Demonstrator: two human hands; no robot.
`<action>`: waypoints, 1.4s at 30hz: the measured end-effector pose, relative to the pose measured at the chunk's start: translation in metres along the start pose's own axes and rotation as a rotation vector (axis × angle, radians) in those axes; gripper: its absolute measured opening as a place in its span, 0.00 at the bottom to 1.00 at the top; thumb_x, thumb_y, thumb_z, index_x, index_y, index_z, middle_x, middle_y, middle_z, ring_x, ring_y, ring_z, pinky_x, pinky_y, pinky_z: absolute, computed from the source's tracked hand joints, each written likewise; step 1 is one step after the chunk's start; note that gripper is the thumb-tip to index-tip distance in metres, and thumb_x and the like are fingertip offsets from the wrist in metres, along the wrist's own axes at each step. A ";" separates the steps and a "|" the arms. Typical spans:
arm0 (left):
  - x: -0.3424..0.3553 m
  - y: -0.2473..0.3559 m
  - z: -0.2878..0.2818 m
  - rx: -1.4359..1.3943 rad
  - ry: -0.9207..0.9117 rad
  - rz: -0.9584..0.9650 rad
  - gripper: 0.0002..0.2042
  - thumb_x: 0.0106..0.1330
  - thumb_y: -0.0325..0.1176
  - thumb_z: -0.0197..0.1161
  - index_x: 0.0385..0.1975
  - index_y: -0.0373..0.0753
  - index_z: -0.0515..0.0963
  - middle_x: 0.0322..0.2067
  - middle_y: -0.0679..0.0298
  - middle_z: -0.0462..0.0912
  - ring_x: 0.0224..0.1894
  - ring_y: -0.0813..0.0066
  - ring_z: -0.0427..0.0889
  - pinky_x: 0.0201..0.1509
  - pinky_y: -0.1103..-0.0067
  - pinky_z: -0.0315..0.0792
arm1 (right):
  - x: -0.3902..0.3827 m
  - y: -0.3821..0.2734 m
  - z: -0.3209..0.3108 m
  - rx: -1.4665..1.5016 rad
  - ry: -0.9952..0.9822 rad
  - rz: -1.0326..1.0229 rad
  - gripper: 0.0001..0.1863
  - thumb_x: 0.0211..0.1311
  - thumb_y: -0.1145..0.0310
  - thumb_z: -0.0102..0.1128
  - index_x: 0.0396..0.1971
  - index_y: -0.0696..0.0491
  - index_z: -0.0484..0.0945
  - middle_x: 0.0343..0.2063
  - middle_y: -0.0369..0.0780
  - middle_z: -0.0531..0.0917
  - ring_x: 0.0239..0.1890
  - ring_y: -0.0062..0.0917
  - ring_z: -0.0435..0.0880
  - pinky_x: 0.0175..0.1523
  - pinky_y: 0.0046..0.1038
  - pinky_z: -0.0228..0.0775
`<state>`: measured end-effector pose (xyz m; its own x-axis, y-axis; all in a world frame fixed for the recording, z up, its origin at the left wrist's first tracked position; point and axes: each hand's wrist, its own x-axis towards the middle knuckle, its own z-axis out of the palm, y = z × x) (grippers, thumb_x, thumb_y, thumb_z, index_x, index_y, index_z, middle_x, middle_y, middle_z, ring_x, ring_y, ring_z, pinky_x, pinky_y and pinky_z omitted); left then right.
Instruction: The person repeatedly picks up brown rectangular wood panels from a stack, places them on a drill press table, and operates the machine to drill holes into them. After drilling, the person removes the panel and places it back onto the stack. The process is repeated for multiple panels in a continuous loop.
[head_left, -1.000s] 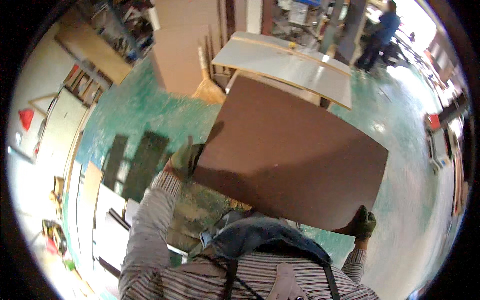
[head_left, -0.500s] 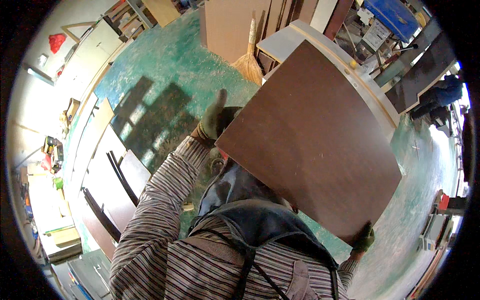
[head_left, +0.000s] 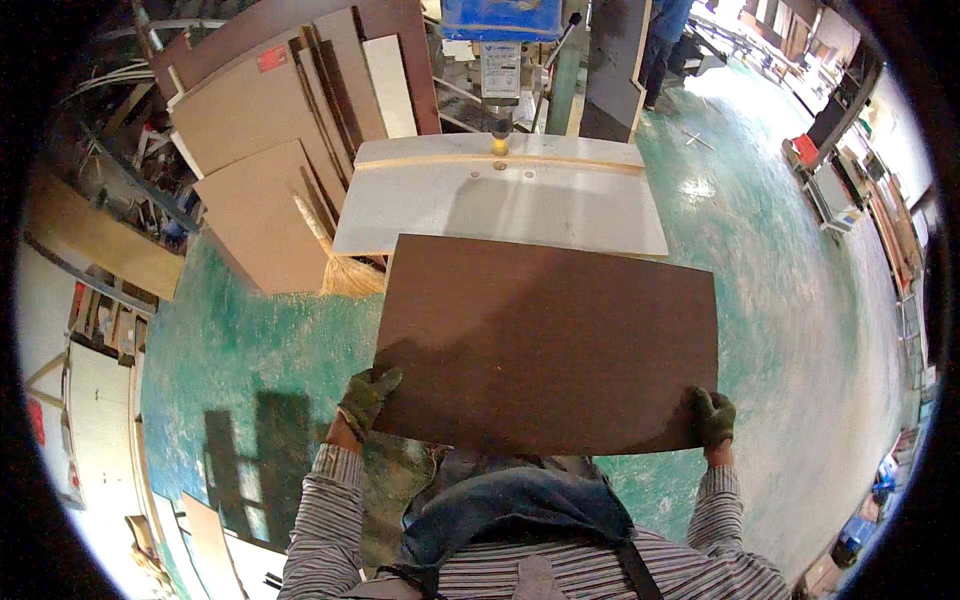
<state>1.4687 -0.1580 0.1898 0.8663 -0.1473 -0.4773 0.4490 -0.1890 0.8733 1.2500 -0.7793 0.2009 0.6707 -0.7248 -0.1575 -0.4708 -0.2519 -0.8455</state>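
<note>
A dark brown rectangular wooden panel [head_left: 550, 345] is held roughly level in front of my apron. My left hand [head_left: 368, 398], in a green work glove, grips its near left corner, thumb on top. At the near right corner my right hand [head_left: 713, 417], gloved alike, is closed on the panel's edge, thumb on top. The fingers under the panel are hidden. Just beyond the panel's far edge lies the pale grey worktable [head_left: 590, 215] of a drill press [head_left: 500, 75], with a wooden strip [head_left: 580, 163] along its back. The panel overlaps the table's near edge in view.
Brown boards [head_left: 235, 120] lean together at the far left, with a straw broom [head_left: 350, 272] propped before them. A dark upright panel [head_left: 612, 75] stands right of the drill press. Another person [head_left: 660, 50] stands farther back. The green floor [head_left: 255, 340] has worn patches.
I have turned right to face the drill press table. The brown panel has swung from a slant to nearly square before me. My left hand, thumb raised earlier, now grips its corner.
</note>
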 end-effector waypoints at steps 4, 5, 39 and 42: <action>0.060 0.033 0.040 0.071 -0.024 -0.028 0.26 0.64 0.49 0.69 0.46 0.26 0.81 0.41 0.55 0.86 0.42 0.70 0.83 0.47 0.74 0.77 | 0.048 0.031 -0.022 -0.063 0.063 -0.049 0.18 0.64 0.57 0.69 0.32 0.60 0.83 0.27 0.40 0.86 0.28 0.26 0.82 0.33 0.31 0.74; 0.071 0.045 0.054 0.025 -0.036 -0.024 0.27 0.64 0.50 0.69 0.46 0.25 0.81 0.41 0.54 0.86 0.42 0.70 0.83 0.46 0.74 0.77 | 0.070 0.040 -0.023 -0.062 0.072 -0.035 0.18 0.64 0.57 0.69 0.32 0.60 0.83 0.27 0.40 0.86 0.28 0.26 0.82 0.33 0.31 0.74; 0.284 0.177 0.224 1.208 0.275 0.650 0.39 0.67 0.57 0.55 0.71 0.34 0.60 0.73 0.46 0.56 0.75 0.48 0.53 0.79 0.58 0.44 | 0.391 -0.044 0.050 -0.026 -0.169 0.070 0.20 0.67 0.51 0.64 0.35 0.56 0.83 0.26 0.31 0.80 0.28 0.17 0.72 0.32 0.26 0.65; 0.283 0.180 0.222 1.213 0.260 0.618 0.40 0.68 0.58 0.54 0.71 0.34 0.59 0.73 0.46 0.55 0.76 0.47 0.52 0.79 0.58 0.44 | 0.385 -0.059 0.055 0.003 -0.206 0.059 0.20 0.68 0.51 0.64 0.36 0.56 0.83 0.27 0.31 0.80 0.29 0.18 0.73 0.33 0.26 0.66</action>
<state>1.7459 -0.4493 0.1903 0.9283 -0.3580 0.1004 -0.3718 -0.8968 0.2398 1.5671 -1.0080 0.1618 0.7451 -0.5920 -0.3072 -0.5109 -0.2106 -0.8334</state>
